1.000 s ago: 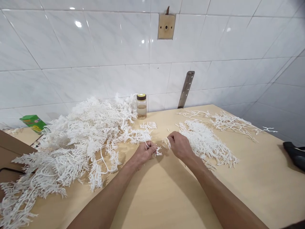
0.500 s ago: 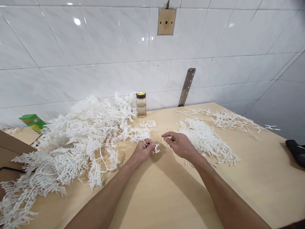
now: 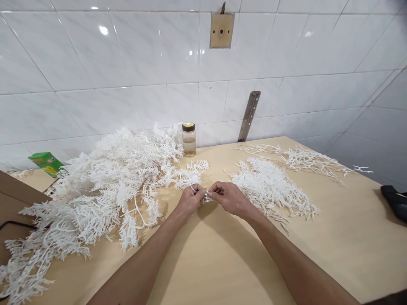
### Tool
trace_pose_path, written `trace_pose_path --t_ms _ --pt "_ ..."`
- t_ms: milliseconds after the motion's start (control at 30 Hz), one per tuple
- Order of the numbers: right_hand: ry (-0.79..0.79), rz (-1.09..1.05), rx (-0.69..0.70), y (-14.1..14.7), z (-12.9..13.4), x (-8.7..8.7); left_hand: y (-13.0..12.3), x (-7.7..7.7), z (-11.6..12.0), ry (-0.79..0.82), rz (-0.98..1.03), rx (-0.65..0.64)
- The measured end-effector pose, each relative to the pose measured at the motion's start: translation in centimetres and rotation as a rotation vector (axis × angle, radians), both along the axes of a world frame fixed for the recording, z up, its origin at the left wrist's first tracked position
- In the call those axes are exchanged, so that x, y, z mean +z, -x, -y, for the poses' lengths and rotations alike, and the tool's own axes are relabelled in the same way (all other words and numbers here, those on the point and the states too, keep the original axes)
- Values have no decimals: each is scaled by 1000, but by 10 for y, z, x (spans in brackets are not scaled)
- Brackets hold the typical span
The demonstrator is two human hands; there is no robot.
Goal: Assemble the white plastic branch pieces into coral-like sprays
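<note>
My left hand (image 3: 191, 199) pinches a small white branched plastic sprig (image 3: 208, 198) near the middle of the table. Opposite it, my right hand (image 3: 231, 197) has thumb and forefinger closed on the sprig's right side; its exact tip is partly hidden by the fingers. Left of my hands spreads a large heap of similar white branched pieces (image 3: 117, 178). Close behind my right hand lies a pile of short white pieces (image 3: 270, 184). A small, neat row of short white pieces (image 3: 197, 165) sits just beyond my left hand.
Bare, thin white branches (image 3: 314, 163) lie at the back right. A lidded bottle of liquid (image 3: 189, 143) stands near the tiled wall. A metal bracket (image 3: 249, 116) leans there. A green box (image 3: 47, 163) is at far left, a black object (image 3: 396, 203) at far right.
My right hand has moved left and down from beside the short-piece pile to the sprig, and its fingers have closed there. My left hand has stayed nearly still, holding the sprig.
</note>
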State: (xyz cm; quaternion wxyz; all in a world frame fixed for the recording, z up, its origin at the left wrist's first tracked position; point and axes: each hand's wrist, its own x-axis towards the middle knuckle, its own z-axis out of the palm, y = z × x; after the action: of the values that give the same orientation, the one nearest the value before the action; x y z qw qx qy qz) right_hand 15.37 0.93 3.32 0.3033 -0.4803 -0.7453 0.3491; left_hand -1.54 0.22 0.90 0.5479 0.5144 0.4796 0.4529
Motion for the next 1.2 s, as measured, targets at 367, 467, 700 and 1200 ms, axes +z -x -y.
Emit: trace_pose_path --t_ms 367,467,700,1200 --pt "35 49 -17 1 1 -2 3 -1 0 -83 -104 -45" --pt "42 47 -1 0 0 -1 2 -1 0 -73 -127 -41" --pt "-41 141 -27 2 2 0 1 -1 -1 -88 -206 -7" --pt "-284 457 -570 -30 -22 -5 2 -5 -4 -47 -55 -3"
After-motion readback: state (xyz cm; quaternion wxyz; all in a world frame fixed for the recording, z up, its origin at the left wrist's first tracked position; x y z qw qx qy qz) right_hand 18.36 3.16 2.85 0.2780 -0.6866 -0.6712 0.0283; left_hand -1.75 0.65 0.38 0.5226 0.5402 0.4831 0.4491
